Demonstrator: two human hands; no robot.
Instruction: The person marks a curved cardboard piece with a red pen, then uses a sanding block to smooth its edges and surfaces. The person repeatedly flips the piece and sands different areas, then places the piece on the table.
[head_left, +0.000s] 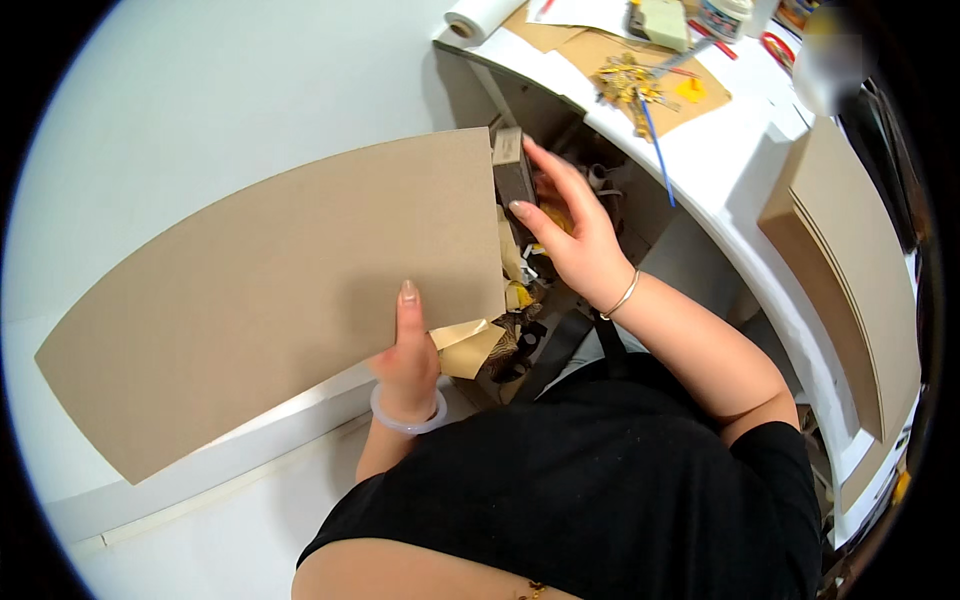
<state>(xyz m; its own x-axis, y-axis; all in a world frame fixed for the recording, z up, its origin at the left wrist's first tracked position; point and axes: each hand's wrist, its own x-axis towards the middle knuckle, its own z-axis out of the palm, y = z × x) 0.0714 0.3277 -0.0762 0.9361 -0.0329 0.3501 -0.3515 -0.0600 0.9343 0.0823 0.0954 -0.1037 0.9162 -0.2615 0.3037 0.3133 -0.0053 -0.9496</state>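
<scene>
A large flat tan board (300, 262), looking like cardboard or fibreboard, spans the left and middle of the view. My left hand (411, 360) grips its lower edge, thumb on top and fingers hidden beneath. At the board's right end, my right hand (574, 232) holds a dark grey block with a lighter end face (513, 176), which looks like a sanding block, between thumb and fingers. The block is beside the board's short edge; whether they touch is unclear. Paper scraps (469, 349) and other offcuts lie below that end.
A curved-looking white table (757, 172) runs along the right. On it are a stack of tan boards (847, 277), a heap of gold-coloured pieces (626, 79), a blue stick (656, 150), red-handled scissors (778, 49), a white tub (724, 19) and a white roll (480, 19). A wall stands at left.
</scene>
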